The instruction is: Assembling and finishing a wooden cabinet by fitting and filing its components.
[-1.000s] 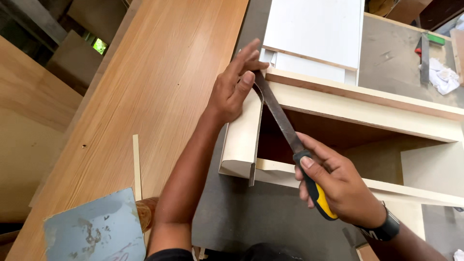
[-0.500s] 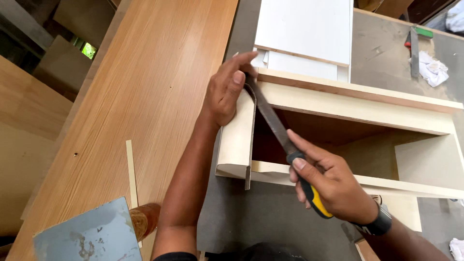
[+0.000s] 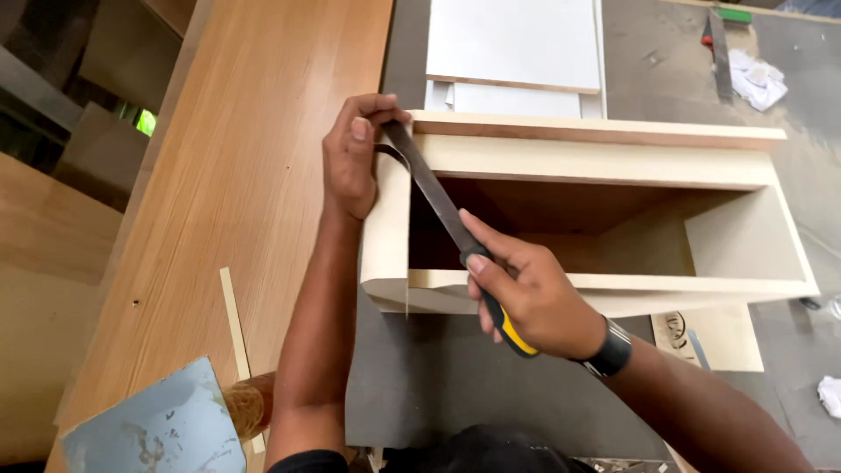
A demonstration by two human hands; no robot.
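**File laid across the box corner**

Nearest, the right hand (image 3: 534, 302) is clenched round the yellow-and-black handle of a flat metal file (image 3: 438, 206). The blade slants up across the left end of the open cream box (image 3: 604, 162) lying on the grey bench. At the far corner the left hand (image 3: 352, 158) pinches the file's tip against the box edge. Beyond lie white panels (image 3: 517, 39).
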